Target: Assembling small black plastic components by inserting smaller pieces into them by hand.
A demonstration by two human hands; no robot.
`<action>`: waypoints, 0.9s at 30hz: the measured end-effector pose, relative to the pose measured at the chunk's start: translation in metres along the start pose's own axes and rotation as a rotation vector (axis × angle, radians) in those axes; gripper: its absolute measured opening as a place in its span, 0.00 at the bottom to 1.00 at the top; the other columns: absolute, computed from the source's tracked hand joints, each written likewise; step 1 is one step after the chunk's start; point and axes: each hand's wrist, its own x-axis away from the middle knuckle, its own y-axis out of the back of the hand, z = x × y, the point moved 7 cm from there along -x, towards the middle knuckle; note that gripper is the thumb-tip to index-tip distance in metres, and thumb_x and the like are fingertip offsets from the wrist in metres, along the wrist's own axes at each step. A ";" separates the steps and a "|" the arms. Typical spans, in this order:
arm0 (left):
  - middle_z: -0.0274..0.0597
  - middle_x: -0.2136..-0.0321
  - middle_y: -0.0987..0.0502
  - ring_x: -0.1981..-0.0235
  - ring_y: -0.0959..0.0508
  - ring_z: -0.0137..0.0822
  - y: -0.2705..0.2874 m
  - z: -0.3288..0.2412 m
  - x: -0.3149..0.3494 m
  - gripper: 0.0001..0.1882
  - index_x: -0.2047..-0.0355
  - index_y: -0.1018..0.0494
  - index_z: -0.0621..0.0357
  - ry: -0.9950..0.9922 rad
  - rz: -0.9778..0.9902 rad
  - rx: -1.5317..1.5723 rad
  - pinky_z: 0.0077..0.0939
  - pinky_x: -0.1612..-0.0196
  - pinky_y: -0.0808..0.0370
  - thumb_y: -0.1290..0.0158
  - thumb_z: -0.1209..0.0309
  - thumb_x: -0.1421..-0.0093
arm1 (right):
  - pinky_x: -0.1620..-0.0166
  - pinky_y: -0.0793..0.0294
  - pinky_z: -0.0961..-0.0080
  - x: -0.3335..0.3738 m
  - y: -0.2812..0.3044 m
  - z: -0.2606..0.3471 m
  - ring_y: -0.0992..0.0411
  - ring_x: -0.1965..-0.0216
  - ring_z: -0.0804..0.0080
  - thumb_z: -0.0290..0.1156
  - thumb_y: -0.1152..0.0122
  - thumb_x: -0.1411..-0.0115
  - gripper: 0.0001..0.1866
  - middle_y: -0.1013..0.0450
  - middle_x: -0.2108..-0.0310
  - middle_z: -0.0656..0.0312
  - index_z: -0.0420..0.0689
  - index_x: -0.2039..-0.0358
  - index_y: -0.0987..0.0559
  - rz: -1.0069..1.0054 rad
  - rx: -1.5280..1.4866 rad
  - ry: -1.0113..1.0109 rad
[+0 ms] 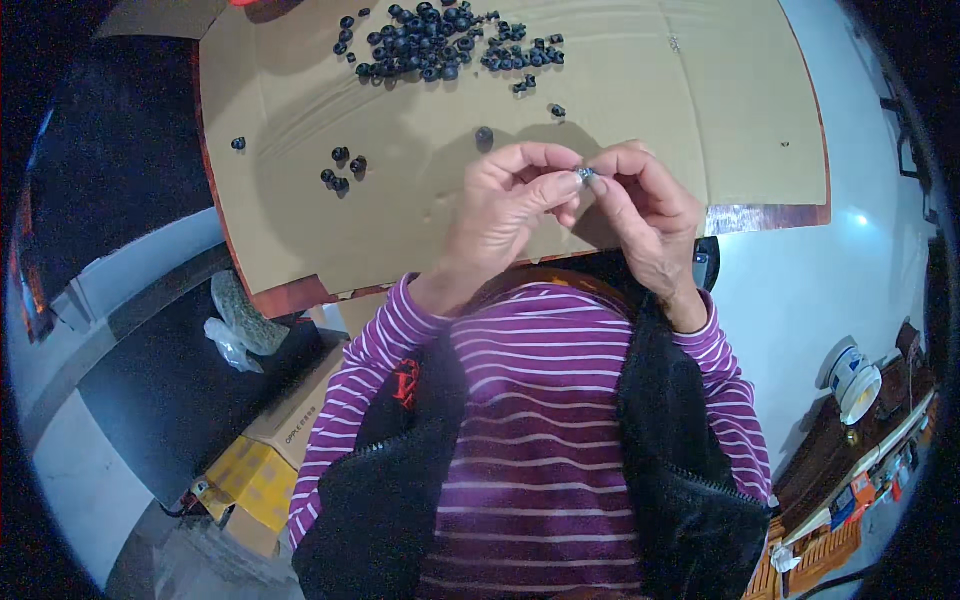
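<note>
Had the desk point(295, 297) in front, with a cardboard sheet point(740, 110) spread over it. Found the heap of parts point(415, 42) on the far portion, left of the middle, with a looser cluster point(520, 54) just to its right. Saw a group of four point(341, 184) well left of the left hand point(500, 210), a stray part point(238, 144) near the sheet's left edge, and a single part point(484, 138) just beyond that hand. Held a piece point(586, 174) between left and right hand point(655, 215), above the near side. Spotted a bag point(247, 315) and a box point(285, 420) below, left of the desk's near corner.
</note>
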 end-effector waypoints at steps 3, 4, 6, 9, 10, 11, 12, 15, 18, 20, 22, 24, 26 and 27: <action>0.43 0.71 0.26 0.73 0.26 0.28 0.000 0.002 0.002 0.10 0.62 0.31 0.68 0.055 -0.027 0.006 0.20 0.71 0.26 0.50 0.78 0.45 | 0.61 0.35 0.86 -0.001 0.002 0.009 0.34 0.66 0.79 0.15 0.49 0.47 0.06 0.33 0.68 0.62 0.34 0.66 0.29 0.037 0.179 0.110; 0.43 0.71 0.26 0.73 0.26 0.28 0.000 0.003 0.002 0.10 0.62 0.31 0.68 0.055 -0.028 0.006 0.20 0.71 0.26 0.50 0.78 0.45 | 0.61 0.35 0.86 -0.001 0.002 0.009 0.34 0.66 0.79 0.15 0.49 0.47 0.06 0.33 0.68 0.62 0.34 0.66 0.29 0.037 0.179 0.109; 0.43 0.71 0.26 0.73 0.26 0.28 0.001 0.002 0.002 0.10 0.62 0.31 0.68 0.029 -0.028 -0.009 0.20 0.71 0.26 0.50 0.78 0.45 | 0.61 0.35 0.86 -0.002 0.001 0.014 0.34 0.65 0.79 0.15 0.49 0.47 0.07 0.33 0.69 0.61 0.34 0.66 0.29 0.044 0.251 0.185; 0.42 0.71 0.26 0.73 0.26 0.28 0.000 0.001 0.004 0.10 0.62 0.31 0.68 0.010 -0.039 -0.028 0.20 0.71 0.26 0.50 0.77 0.44 | 0.61 0.35 0.85 -0.001 0.002 0.006 0.34 0.66 0.79 0.15 0.49 0.47 0.07 0.32 0.68 0.61 0.33 0.66 0.28 0.016 0.106 0.115; 0.42 0.71 0.26 0.73 0.26 0.28 -0.001 0.001 0.004 0.10 0.62 0.31 0.68 0.009 -0.038 -0.027 0.20 0.71 0.26 0.50 0.77 0.44 | 0.61 0.35 0.85 -0.001 0.002 0.007 0.34 0.66 0.79 0.15 0.49 0.47 0.07 0.32 0.68 0.61 0.33 0.66 0.28 0.016 0.107 0.115; 0.42 0.71 0.26 0.73 0.26 0.27 -0.002 -0.001 0.004 0.09 0.62 0.31 0.68 -0.012 -0.031 -0.038 0.20 0.71 0.26 0.50 0.77 0.44 | 0.61 0.35 0.85 0.000 0.002 0.006 0.34 0.66 0.79 0.15 0.49 0.47 0.07 0.32 0.68 0.61 0.33 0.66 0.28 0.006 0.107 0.095; 0.42 0.71 0.26 0.74 0.26 0.27 -0.003 -0.002 0.004 0.09 0.62 0.31 0.68 -0.031 -0.028 -0.049 0.20 0.71 0.26 0.50 0.77 0.44 | 0.62 0.35 0.85 0.000 0.003 0.004 0.34 0.66 0.79 0.15 0.49 0.47 0.07 0.32 0.68 0.61 0.33 0.66 0.28 -0.004 0.103 0.071; 0.41 0.72 0.26 0.74 0.26 0.26 -0.002 -0.003 0.004 0.09 0.62 0.31 0.68 -0.042 -0.049 -0.084 0.19 0.71 0.26 0.50 0.77 0.44 | 0.62 0.35 0.86 0.000 0.004 0.005 0.34 0.67 0.79 0.15 0.49 0.47 0.07 0.31 0.68 0.61 0.33 0.66 0.27 0.004 0.114 0.122; 0.41 0.72 0.26 0.74 0.27 0.26 -0.004 -0.004 0.004 0.09 0.62 0.31 0.68 -0.061 -0.037 -0.092 0.19 0.71 0.26 0.50 0.77 0.44 | 0.62 0.35 0.86 0.000 0.003 0.007 0.34 0.67 0.80 0.16 0.49 0.47 0.07 0.31 0.69 0.62 0.33 0.66 0.27 -0.003 0.157 0.107; 0.41 0.72 0.26 0.74 0.27 0.26 -0.004 -0.005 0.005 0.10 0.62 0.31 0.68 -0.056 -0.046 -0.105 0.18 0.71 0.26 0.50 0.77 0.44 | 0.63 0.36 0.87 0.001 0.001 0.004 0.34 0.67 0.81 0.16 0.48 0.46 0.06 0.32 0.69 0.63 0.34 0.66 0.27 -0.018 0.060 0.032; 0.41 0.72 0.26 0.74 0.27 0.26 -0.004 -0.006 0.005 0.10 0.62 0.31 0.68 -0.052 -0.055 -0.118 0.18 0.72 0.27 0.50 0.77 0.44 | 0.63 0.36 0.87 0.002 0.001 0.002 0.34 0.67 0.82 0.17 0.48 0.46 0.06 0.32 0.69 0.64 0.34 0.66 0.27 -0.032 -0.038 -0.044; 0.42 0.72 0.26 0.74 0.27 0.27 -0.006 -0.007 0.006 0.09 0.63 0.31 0.68 -0.052 -0.024 -0.115 0.18 0.72 0.27 0.50 0.77 0.44 | 0.64 0.37 0.88 0.003 -0.001 -0.002 0.35 0.68 0.83 0.18 0.49 0.45 0.05 0.33 0.70 0.65 0.34 0.66 0.28 -0.016 -0.152 -0.135; 0.42 0.72 0.26 0.74 0.27 0.27 -0.006 -0.008 0.005 0.09 0.63 0.31 0.68 -0.059 -0.031 -0.147 0.17 0.72 0.27 0.51 0.77 0.44 | 0.64 0.37 0.88 0.003 -0.002 -0.002 0.36 0.68 0.83 0.18 0.49 0.45 0.05 0.33 0.70 0.65 0.34 0.66 0.28 -0.018 -0.122 -0.099; 0.43 0.72 0.26 0.74 0.27 0.27 -0.005 -0.008 0.005 0.09 0.63 0.31 0.68 -0.067 -0.037 -0.179 0.17 0.72 0.28 0.51 0.77 0.44 | 0.64 0.37 0.88 0.002 -0.002 -0.002 0.36 0.68 0.83 0.18 0.50 0.45 0.06 0.33 0.69 0.64 0.34 0.66 0.29 -0.021 -0.091 -0.062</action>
